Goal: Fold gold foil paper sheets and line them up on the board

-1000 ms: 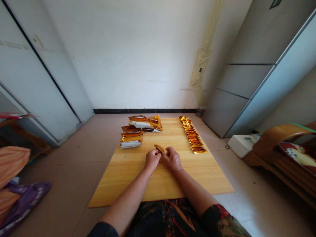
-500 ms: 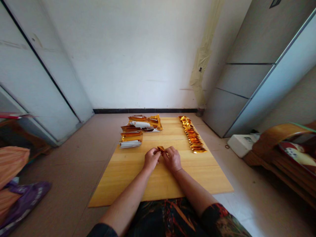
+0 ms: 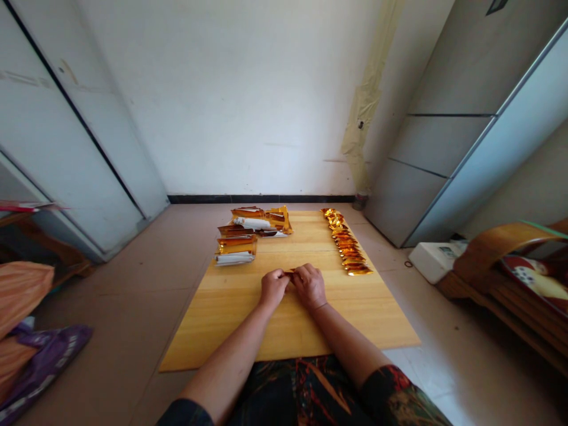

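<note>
My left hand [image 3: 273, 286] and my right hand [image 3: 309, 284] meet over the middle of a wooden board [image 3: 248, 331] on the floor. Both are closed in a pinch on one small piece of gold foil paper [image 3: 291, 271], of which only a thin edge shows between the fingertips. A row of folded gold foil pieces [image 3: 347, 245] runs along the board's right side. Stacks of gold foil sheets [image 3: 237, 247] lie at the far left of the board, with more gold foil stacks [image 3: 262, 220] behind them.
A grey refrigerator [image 3: 448, 148] stands at the right, with a white box [image 3: 433, 260] and a wooden chair [image 3: 510, 260] beside it. A purple bag [image 3: 44, 361] and orange cloth [image 3: 20, 293] lie at the left. A white wall is ahead.
The gold foil piece stood up above my fingers a second ago. It now lies lower and is mostly hidden between my fingertips. Both hands have stayed in place.
</note>
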Tool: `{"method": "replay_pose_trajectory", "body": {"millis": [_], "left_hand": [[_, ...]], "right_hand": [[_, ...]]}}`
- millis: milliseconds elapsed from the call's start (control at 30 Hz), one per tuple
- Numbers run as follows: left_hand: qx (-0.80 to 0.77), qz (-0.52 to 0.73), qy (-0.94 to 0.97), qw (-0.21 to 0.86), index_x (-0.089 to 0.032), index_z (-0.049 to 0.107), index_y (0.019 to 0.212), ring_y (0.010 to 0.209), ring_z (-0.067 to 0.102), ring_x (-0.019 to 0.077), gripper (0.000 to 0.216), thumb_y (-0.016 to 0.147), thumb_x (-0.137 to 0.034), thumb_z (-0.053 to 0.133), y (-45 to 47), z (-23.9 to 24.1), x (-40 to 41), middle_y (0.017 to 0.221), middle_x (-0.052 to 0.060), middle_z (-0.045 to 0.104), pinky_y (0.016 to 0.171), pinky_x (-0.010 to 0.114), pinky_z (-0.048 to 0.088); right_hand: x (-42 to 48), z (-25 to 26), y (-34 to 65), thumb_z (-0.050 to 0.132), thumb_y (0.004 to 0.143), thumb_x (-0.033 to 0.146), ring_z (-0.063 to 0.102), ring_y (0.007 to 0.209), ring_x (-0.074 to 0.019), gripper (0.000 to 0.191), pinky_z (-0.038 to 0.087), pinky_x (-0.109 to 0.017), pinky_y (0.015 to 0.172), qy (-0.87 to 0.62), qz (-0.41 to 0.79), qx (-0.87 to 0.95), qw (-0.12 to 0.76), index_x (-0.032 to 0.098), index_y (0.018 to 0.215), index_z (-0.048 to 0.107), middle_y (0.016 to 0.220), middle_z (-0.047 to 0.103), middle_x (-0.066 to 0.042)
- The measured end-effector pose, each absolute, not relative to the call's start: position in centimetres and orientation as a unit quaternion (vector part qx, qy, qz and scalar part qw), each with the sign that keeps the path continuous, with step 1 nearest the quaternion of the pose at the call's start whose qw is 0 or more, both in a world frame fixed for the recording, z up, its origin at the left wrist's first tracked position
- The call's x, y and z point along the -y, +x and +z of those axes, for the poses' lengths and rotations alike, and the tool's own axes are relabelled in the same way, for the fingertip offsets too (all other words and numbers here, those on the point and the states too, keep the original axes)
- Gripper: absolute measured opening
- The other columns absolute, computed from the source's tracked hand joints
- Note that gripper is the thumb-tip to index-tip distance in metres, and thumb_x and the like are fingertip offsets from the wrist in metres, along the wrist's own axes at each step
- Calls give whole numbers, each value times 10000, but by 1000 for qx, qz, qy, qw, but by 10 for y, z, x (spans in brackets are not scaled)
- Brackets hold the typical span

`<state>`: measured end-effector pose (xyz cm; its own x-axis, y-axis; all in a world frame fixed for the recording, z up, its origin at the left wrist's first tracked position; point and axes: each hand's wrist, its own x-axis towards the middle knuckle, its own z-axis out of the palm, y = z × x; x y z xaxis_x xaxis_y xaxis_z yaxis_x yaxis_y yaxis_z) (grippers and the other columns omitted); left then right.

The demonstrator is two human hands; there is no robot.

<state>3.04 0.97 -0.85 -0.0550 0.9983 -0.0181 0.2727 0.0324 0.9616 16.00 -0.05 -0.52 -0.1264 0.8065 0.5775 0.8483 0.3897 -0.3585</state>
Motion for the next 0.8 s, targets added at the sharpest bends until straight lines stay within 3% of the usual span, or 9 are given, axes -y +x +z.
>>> {"method": "replay_pose_trajectory", "body": {"millis": [400,600,800], "left_hand": [[-604,426,535,410,-179,512,537,371,474,89,139,672,-211,506,33,-3,-8,391,-57,488,399,176,336],[-615,429,517,413,-178,546,607,342,474,90,102,692,-212,502,32,-4,-12,394,-58,499,367,172,323],[-596,462,474,455,-168,538,603,324,455,75,92,678,-215,513,31,-2,-12,414,-50,520,339,165,305]], "right_hand": [[0,-6,160,521,876,190,537,736,-132,133,290,-259,708,-556,-32,744,369,205,776,609,737,605,-5],[2,-8,159,560,830,201,552,760,-142,43,302,-261,708,-559,-19,741,371,201,866,584,779,612,-6],[3,-10,162,557,812,176,541,738,-143,38,298,-266,708,-564,-44,745,353,200,787,572,752,602,-8]]}}
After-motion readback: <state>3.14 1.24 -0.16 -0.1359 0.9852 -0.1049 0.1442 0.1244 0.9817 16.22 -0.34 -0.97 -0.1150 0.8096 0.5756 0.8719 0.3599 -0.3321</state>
